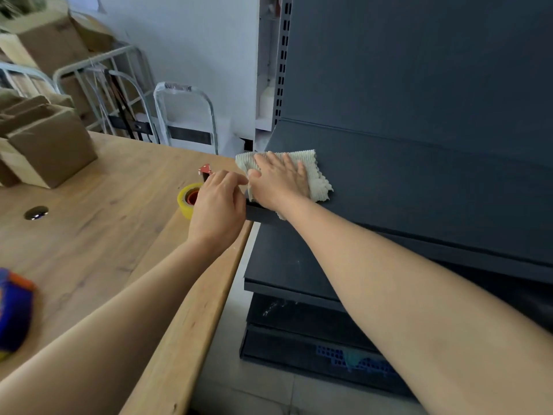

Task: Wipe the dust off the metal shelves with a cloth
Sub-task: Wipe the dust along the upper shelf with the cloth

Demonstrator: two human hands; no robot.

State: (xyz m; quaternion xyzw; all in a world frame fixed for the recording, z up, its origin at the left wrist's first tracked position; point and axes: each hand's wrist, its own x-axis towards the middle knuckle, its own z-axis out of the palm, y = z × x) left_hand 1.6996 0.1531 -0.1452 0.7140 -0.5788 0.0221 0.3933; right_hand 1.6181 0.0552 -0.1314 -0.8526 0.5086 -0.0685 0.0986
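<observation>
Right hand lies flat, covering most of the cloth. Left hand curls beside the shelf, grip unclear.

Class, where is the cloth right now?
In the head view, the cloth lies at the left end of the upper metal shelf, pressed under the right hand.
</observation>
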